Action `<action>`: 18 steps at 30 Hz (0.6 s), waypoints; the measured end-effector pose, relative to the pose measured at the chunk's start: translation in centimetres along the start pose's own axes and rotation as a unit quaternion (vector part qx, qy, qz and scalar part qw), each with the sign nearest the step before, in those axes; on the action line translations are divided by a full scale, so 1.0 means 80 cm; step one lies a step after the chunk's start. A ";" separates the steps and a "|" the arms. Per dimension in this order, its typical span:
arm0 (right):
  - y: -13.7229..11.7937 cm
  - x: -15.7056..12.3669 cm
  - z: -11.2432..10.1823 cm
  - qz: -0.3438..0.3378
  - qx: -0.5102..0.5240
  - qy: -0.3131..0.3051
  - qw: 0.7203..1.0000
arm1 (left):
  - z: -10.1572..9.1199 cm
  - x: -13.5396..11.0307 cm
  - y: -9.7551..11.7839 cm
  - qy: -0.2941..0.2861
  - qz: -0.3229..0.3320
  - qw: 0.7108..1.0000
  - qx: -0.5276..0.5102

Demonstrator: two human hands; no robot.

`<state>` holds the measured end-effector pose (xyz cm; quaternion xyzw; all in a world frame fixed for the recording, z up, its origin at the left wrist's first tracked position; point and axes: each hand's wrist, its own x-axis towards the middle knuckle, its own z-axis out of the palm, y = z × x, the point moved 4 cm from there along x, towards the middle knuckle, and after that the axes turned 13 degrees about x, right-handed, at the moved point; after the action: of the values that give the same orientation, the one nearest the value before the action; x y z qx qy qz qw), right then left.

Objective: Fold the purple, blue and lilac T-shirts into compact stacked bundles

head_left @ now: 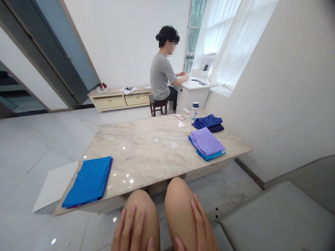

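My left hand point(130, 230) lies flat on my left knee, fingers stretched and a little apart, with nothing in it. On the outer side of my right knee rests my right hand point(201, 228), also open and holding nothing. In front of both knees is a marble-topped table point(141, 150). A folded blue cloth point(90, 177) lies at its near left corner, with a purple edge showing beneath. Toward the right sits a folded lilac cloth point(208, 141) on top of blue folded cloth point(209, 157). Behind that pile is a dark blue folded cloth point(208, 122).
A clear bottle point(194, 113) with a dark lid and a pink phone-like object point(180, 117) stand at the table's far side. Another person point(161, 75) sits on a stool at a white desk point(195, 85). A low cabinet point(112, 101) lines the wall; a grey sofa point(277, 216) is at right.
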<state>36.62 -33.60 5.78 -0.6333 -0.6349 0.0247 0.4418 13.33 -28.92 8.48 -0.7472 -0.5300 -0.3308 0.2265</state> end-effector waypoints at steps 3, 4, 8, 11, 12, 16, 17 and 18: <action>-0.014 0.011 -0.014 0.022 0.023 -0.014 0.999 | -0.016 0.009 0.010 -0.073 -0.018 0.997 -0.015; -0.015 0.013 -0.017 0.019 0.030 -0.018 0.999 | -0.022 0.011 0.014 -0.089 -0.022 0.996 -0.019; -0.011 0.016 -0.019 0.000 0.049 -0.016 0.999 | -0.034 0.011 0.027 -0.102 -0.038 0.994 -0.020; -0.005 0.018 -0.016 -0.015 0.056 -0.002 0.998 | -0.033 0.009 0.033 -0.093 -0.043 0.995 -0.013; -0.003 0.019 -0.015 -0.019 0.057 0.003 0.998 | -0.031 0.008 0.035 -0.087 -0.044 0.995 -0.008; 0.002 0.022 -0.010 -0.029 0.063 0.018 0.997 | -0.028 0.006 0.040 -0.059 -0.045 0.997 0.025; 0.004 0.023 -0.009 -0.032 0.064 0.023 0.997 | -0.029 0.004 0.041 -0.051 -0.045 0.997 0.032; 0.006 0.023 -0.007 -0.036 0.065 0.027 0.997 | -0.030 0.003 0.042 -0.043 -0.044 0.997 0.037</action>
<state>37.67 -32.27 6.80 -0.5807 -0.6420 0.0328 0.4996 15.93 -31.55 10.27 -0.7280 -0.5835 -0.2879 0.2161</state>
